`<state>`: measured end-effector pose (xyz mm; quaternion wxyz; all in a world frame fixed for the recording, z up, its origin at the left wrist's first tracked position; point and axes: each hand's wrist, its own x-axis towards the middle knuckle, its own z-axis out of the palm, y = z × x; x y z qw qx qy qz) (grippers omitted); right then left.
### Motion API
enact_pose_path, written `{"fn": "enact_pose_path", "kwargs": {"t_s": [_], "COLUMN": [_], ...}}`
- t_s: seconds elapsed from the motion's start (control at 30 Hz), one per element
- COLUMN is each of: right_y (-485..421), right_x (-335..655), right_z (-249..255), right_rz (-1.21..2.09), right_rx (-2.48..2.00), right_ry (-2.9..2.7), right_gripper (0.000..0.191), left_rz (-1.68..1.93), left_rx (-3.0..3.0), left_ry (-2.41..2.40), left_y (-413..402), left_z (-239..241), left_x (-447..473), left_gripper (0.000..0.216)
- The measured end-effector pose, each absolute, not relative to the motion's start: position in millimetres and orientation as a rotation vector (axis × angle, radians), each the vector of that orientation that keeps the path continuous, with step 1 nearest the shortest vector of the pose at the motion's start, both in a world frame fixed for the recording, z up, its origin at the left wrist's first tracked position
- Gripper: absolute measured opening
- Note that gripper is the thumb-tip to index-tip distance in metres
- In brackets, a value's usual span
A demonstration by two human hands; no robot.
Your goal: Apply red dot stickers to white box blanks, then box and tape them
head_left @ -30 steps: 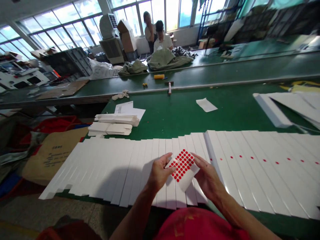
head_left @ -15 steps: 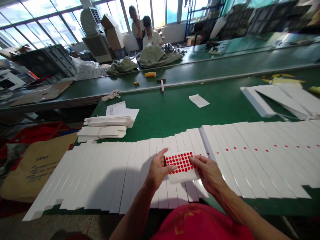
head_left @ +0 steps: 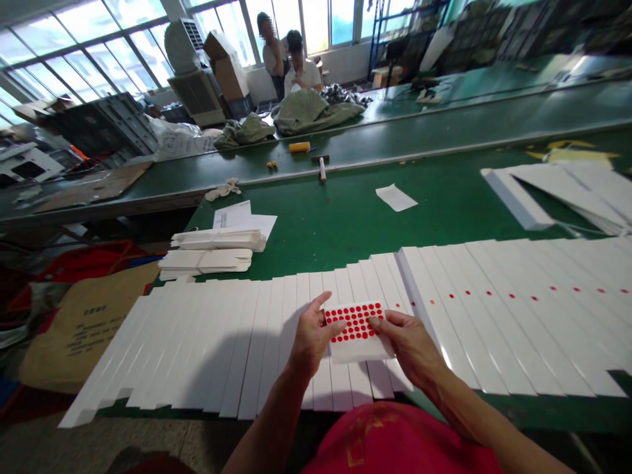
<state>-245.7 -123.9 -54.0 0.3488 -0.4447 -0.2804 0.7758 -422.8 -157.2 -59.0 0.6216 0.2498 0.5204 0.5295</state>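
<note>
A sheet of round red stickers (head_left: 353,324) is held low over a row of white cartons, its lower part blank white. My left hand (head_left: 311,336) grips its left end, thumb lying over the dots and index finger stretched out above. At the right end, my right hand (head_left: 407,339) is closed on the sheet, thumb pressed on the dots and fingers partly hidden behind it. The overlapping flat white cartons (head_left: 266,329) lie side by side beneath both hands. Those on the right (head_left: 498,329) bear single red dots in a line; those on the left show none.
Bundled white card strips (head_left: 212,250) and papers (head_left: 247,217) lie at the left of the green table (head_left: 326,230). Farther back are a loose white sheet (head_left: 396,197), a hammer-like tool (head_left: 322,168) and a yellow roll (head_left: 299,147). Two people (head_left: 301,72) are beyond the far bench.
My right thumb has shifted slightly left and down across the sticker sheet. My left hand keeps its grip. The whole view has moved a little.
</note>
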Motion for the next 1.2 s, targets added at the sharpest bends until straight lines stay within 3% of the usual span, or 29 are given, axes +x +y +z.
{"fn": "enact_pose_path", "kwargs": {"t_s": [0.83, 1.2], "right_y": [-118.9, -122.0], "right_x": [-245.6, -246.0], "right_z": [-62.7, -66.1], "right_rz": [2.034, 2.034], "right_rx": [-1.065, -1.15], "right_ry": [-0.736, -0.681], "right_gripper": [0.031, 0.024], "left_rz": [1.125, 1.106], "left_rx": [0.665, 0.584], "left_ry": [1.299, 1.135], "left_y": [-148.3, -150.2], "left_z": [-70.6, -73.8], "left_x": [-431.3, -429.8], "left_gripper": [0.08, 0.033]}}
